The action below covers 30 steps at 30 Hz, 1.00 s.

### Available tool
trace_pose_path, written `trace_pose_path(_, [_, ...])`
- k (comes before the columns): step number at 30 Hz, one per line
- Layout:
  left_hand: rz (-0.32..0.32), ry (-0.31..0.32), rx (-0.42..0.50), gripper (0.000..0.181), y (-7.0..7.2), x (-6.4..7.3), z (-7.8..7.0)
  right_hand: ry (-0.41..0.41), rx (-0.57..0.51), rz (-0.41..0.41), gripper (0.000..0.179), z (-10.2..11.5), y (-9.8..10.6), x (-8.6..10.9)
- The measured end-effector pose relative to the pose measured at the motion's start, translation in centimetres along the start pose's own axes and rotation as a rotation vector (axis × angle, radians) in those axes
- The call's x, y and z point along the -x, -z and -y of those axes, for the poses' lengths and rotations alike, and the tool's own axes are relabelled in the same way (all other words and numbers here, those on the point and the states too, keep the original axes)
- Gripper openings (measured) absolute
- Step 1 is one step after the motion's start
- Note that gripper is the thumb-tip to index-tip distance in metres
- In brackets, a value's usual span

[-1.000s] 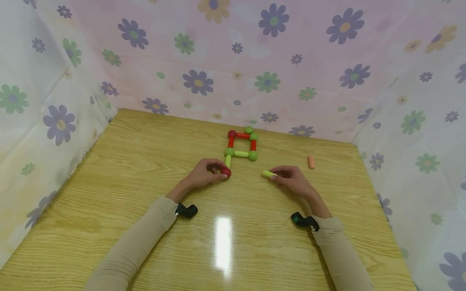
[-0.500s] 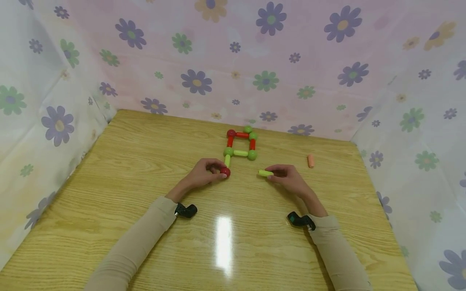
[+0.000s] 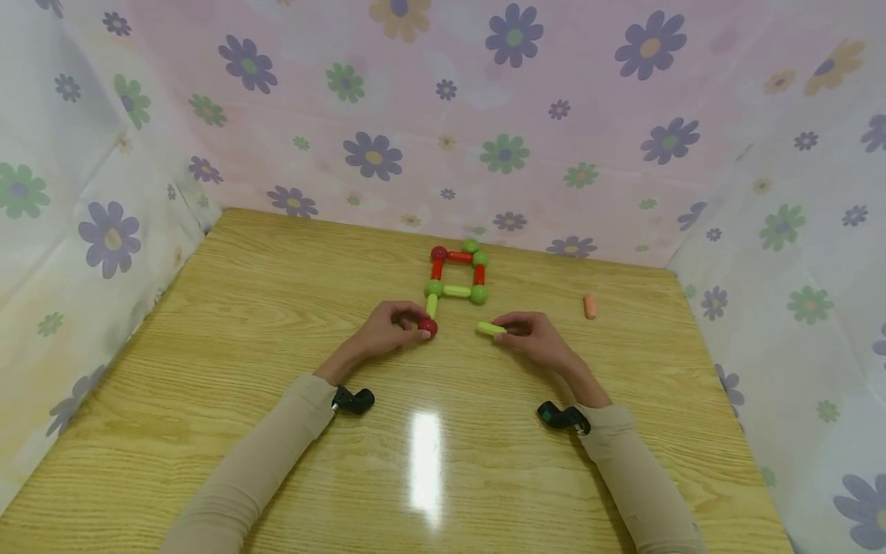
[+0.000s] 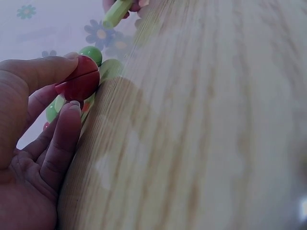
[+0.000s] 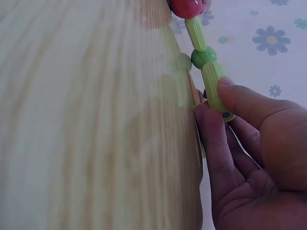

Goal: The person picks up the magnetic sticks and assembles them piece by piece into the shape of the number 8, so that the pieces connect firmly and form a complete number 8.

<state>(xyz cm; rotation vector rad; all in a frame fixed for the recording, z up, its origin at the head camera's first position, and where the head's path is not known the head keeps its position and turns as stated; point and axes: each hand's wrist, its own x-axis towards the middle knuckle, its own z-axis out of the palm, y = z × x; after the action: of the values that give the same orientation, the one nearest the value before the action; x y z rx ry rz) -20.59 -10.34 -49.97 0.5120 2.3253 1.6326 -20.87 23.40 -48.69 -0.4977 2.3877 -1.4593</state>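
My left hand [image 3: 386, 331] pinches a red ball [image 3: 428, 328] between thumb and fingers. That ball sits at the near end of a yellow-green rod [image 3: 432, 306], which runs back to a green ball [image 3: 434, 288] at the corner of a square of rods and balls. To the right, my right hand [image 3: 536, 338] holds a loose yellow-green rod [image 3: 488, 328] by one end, its free end pointing left at the red ball with a gap between them. In the right wrist view thumb and fingertips grip this ribbed rod [image 5: 213, 86].
The square has red rods [image 3: 460, 257] on three sides, a yellow-green rod [image 3: 457, 292] in front, and an extra green ball [image 3: 471, 245] at its back. An orange rod [image 3: 590, 306] lies on the wooden table [image 3: 277, 261] at right. Flowered cloth [image 3: 443, 115] surrounds the table's back and sides.
My right hand has moved left with the yellow-green rod, bringing it closer to the red ball. The left hand stays in place on the ball.
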Motion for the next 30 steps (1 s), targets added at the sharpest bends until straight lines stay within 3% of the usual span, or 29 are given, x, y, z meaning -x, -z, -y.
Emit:
trace_pose_path(18, [-0.005, 0.0, -0.004, 0.031, -0.1, 0.1, 0.0, 0.001, 0.054, 0.063, 0.028, 1.4, -1.7, -1.2])
trace_pose_path(26, [-0.009, -0.001, -0.019, 0.03, -0.1, 0.1, 0.0, 0.011, 0.043, 0.085, 0.028, 5.0, -2.4, -0.7])
trace_pose_path(30, [-0.01, -0.011, -0.016, 0.03, -0.1, 0.0, -0.1, 0.014, 0.037, 0.09, 0.028, 5.4, -2.5, -0.7])
